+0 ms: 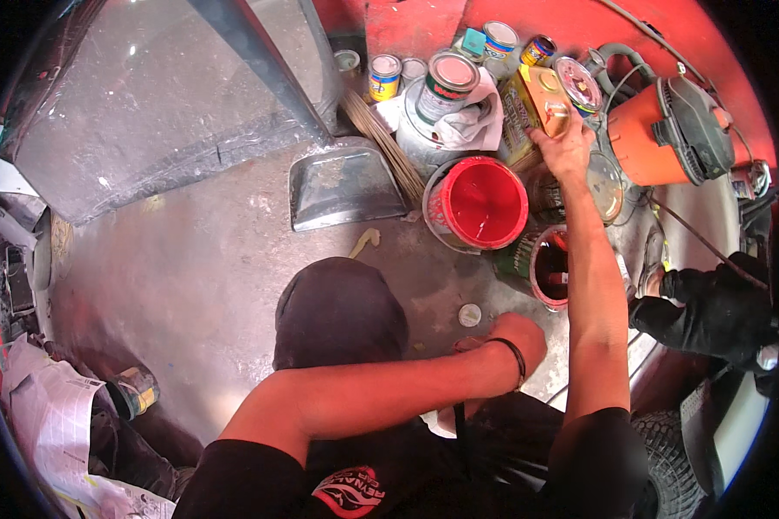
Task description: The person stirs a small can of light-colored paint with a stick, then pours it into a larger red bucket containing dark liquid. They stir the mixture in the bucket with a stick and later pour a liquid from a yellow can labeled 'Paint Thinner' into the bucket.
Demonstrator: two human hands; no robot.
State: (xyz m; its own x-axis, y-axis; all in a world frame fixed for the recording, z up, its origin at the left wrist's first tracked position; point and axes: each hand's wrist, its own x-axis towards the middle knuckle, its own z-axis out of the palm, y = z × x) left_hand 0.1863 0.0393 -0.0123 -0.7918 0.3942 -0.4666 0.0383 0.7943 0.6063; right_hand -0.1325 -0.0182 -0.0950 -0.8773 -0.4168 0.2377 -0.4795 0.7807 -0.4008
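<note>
My right hand [566, 149] reaches forward and grips the upper edge of a yellow rectangular metal can [525, 105], which leans among other tins. My left hand [519, 340], with a dark band at its wrist, is closed low in front of my body; whatever its fingers hold is hidden. Just beyond it a small round pale lid [469, 315] lies on the floor. Between my arms and the tins stand a bucket coated inside with red paint [486, 204] and a green-sided can with dark red liquid [550, 270].
A lidded white bucket [424, 138] carries a paint tin [447, 86] and crumpled paper. To its left is a black dustpan [344, 186] beside a straw broom [381, 143]. An orange vacuum cleaner [653, 138] stands at the right, and a tyre [669, 463] shows lower right.
</note>
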